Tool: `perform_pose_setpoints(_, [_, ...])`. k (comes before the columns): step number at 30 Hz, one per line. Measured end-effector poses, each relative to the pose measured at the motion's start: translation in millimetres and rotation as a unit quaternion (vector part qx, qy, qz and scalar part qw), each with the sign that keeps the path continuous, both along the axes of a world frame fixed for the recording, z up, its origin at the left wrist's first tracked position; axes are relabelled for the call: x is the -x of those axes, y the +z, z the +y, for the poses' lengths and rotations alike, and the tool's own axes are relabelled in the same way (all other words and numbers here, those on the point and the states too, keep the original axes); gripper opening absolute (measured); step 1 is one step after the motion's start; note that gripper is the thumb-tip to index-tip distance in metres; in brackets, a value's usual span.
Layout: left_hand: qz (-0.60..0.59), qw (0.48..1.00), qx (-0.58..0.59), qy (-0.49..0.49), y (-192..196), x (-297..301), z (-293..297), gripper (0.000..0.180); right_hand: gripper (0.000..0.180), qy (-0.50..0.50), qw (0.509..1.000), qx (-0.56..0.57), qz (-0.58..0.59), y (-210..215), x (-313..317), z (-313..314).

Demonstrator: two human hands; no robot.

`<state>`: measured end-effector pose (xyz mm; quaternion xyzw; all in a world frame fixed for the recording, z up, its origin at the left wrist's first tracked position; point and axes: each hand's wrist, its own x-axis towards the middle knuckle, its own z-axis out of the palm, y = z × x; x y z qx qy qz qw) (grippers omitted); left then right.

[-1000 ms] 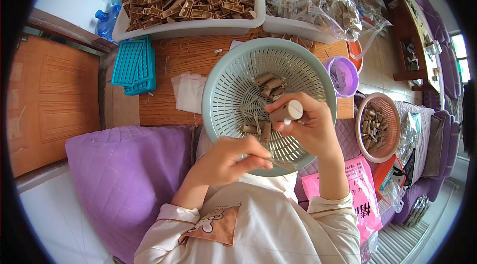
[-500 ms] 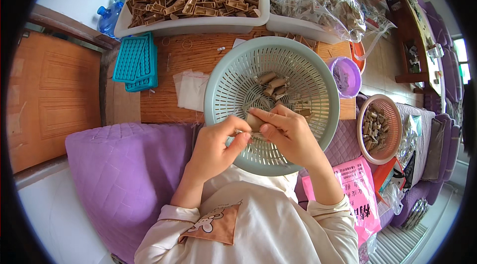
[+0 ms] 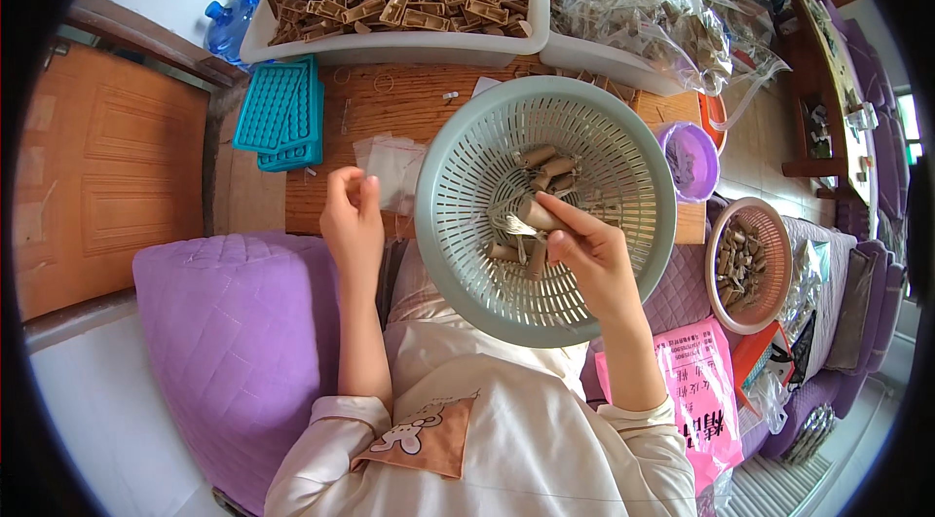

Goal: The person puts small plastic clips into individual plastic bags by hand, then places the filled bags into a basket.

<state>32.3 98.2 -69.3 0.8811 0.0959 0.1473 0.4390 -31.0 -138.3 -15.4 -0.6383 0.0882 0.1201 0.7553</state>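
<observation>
My right hand (image 3: 592, 250) is over the grey-green slotted basket (image 3: 458, 305), thumb and fingers closed on a tan plastic casing (image 3: 542, 215). Pale strands (image 3: 512, 223) hang beside that casing. Several similar casings (image 3: 555, 166) lie on the basket's bottom. Outside the basket's left rim, my left hand (image 3: 353, 225) is raised with its fingers curled and the thumb close to the index finger. What it pinches, if anything, is too small to see. Close to its fingertips, clear plastic bags (image 3: 394, 171) lie on the wooden table (image 3: 321, 196).
White tubs of brown casings (image 3: 390, 48) and of grey-green pieces (image 3: 614, 69) stand at the back. Teal trays (image 3: 278, 118) are on the table's left. Right of the basket are a purple bucket (image 3: 693, 166), a pink basket (image 3: 779, 293) and a pink bag (image 3: 696, 390).
My left hand has left the casing and moved left, out past the basket's rim. My right hand keeps the casing, now slightly farther right. The view has shifted a little.
</observation>
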Motion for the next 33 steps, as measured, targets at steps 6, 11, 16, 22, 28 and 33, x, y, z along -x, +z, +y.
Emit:
perform_pose_setpoints(6, [0.093,0.982,-0.152,0.055,-76.5,-21.1,33.4,0.027,0.034,0.022,0.999,0.034,-0.005,1.2,1.6,0.4])
perform_pose_setpoints(11, [0.186,0.980,-0.067,0.034,-73.2,-23.7,40.6,0.022,0.033,0.025,0.999,0.024,0.004,-2.8,3.0,-2.1])
perform_pose_setpoints(16, [0.040,0.988,-0.150,0.005,-73.8,-17.2,33.5,0.015,0.032,0.002,1.000,0.010,0.006,-7.6,2.5,-1.0])
perform_pose_setpoints(22, [0.030,0.996,-0.085,-0.019,-75.1,-17.7,31.3,0.014,0.032,0.007,1.000,0.017,0.001,-9.0,3.5,-4.0])
perform_pose_setpoints(28, [0.118,0.974,-0.146,-0.127,-65.7,-27.4,36.7,0.034,0.033,0.003,1.000,0.005,0.009,-8.3,4.4,-5.1])
perform_pose_setpoints(33, [0.047,0.972,-0.154,-0.172,-76.9,-29.1,40.5,0.043,0.033,0.008,1.000,0.018,0.005,-8.8,5.0,-4.0])
